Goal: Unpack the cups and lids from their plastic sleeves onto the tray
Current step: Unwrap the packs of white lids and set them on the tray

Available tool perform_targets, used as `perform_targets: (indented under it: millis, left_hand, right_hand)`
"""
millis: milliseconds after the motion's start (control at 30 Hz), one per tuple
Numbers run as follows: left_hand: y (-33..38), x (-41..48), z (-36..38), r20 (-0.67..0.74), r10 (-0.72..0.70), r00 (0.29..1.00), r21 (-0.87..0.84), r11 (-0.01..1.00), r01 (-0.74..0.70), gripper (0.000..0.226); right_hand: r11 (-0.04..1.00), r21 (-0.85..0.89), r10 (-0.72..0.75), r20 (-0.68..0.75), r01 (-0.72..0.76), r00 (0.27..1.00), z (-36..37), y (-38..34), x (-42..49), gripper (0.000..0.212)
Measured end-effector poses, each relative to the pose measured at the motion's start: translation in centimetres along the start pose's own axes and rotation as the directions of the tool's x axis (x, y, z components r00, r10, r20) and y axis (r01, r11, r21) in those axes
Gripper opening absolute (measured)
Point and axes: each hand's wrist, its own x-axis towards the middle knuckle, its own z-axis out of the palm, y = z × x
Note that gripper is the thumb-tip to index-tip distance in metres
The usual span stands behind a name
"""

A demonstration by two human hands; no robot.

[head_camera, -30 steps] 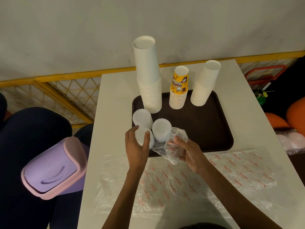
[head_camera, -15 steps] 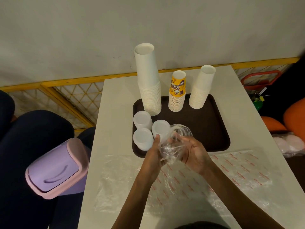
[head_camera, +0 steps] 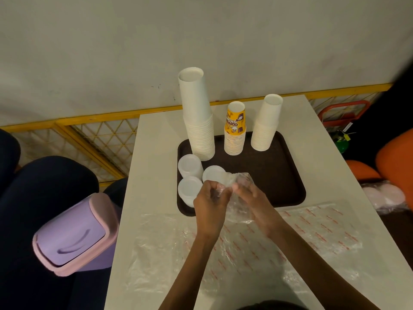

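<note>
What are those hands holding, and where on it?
Left hand and right hand both pinch the crumpled clear plastic sleeve, one on each side, over the tray.

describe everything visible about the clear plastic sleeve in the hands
The clear plastic sleeve is thin, glossy film, crumpled into a wad. Both hands pinch it: left hand at its left side, right hand at its right. It is held over the tray, beside a white lid stack. Nothing plainly shows inside.

Bare hands, left hand [head_camera: 210, 203] and right hand [head_camera: 257, 204], on bare forearms; dark clothing sliver [head_camera: 268, 306] at bottom edge.
</note>
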Motion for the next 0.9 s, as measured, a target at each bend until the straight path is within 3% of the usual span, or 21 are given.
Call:
perform_targets:
  millis: [67,133,400,467,600,700,767,900]
  left_hand:
    - [0.3,-0.3,-0.2,0.009,0.009,1.0,0.019,1.0,-0.009,0.027]
    - [0.4,-0.4,-0.7,0.021,-0.001,1.0,-0.025,1.0,0.002,0.027]
    - [0.6,-0.3,-2.3,0.039,0.044,0.998,-0.09,0.995,-0.04,0.025]
    - [0.9,-0.6,-2.6,0.075,-0.021,0.997,-0.196,0.98,0.036,0.021]
    - [0.9,-0.9,-2.8,0.027,-0.154,0.988,-0.296,0.942,0.155,0.045]
    - [0.4,-0.8,-2.4,0.039,-0.172,0.984,-0.233,0.956,0.176,0.024]
    - [0.3,-1.2,-1.8,0.068,-0.16,0.985,-0.159,0.973,0.169,0.024]
    - [1.1,-1.9,-0.7,0.047,-0.076,0.996,-0.167,0.982,0.083,0.013]
  right_hand:
    - [0.992,0.123,0.004,-0.058,0.003,0.998,0.0,0.1,-0.1,0.028]
    - [0.969,0.245,0.027,-0.099,-0.002,0.995,-0.6,0.2,-0.2,0.012]
    - [0.934,0.356,0.065,-0.178,0.003,0.982,-1.6,0.2,0.4,0.007]
    - [0.93,0.367,0.064,-0.171,0.004,0.983,-1.6,0.2,0.5,0.008]
    - [0.915,0.404,0.067,-0.118,-0.014,0.991,-1.4,0.2,0.8,0.014]
    - [0.898,0.436,0.107,-0.089,-0.058,0.99,-1.2,0.5,1.1,0.015]
    - [0.899,0.432,0.12,-0.075,-0.077,0.99,-0.9,0.7,1.1,0.019]
    - [0.931,0.361,0.089,-0.063,-0.061,0.994,-0.3,0.8,0.6,0.019]
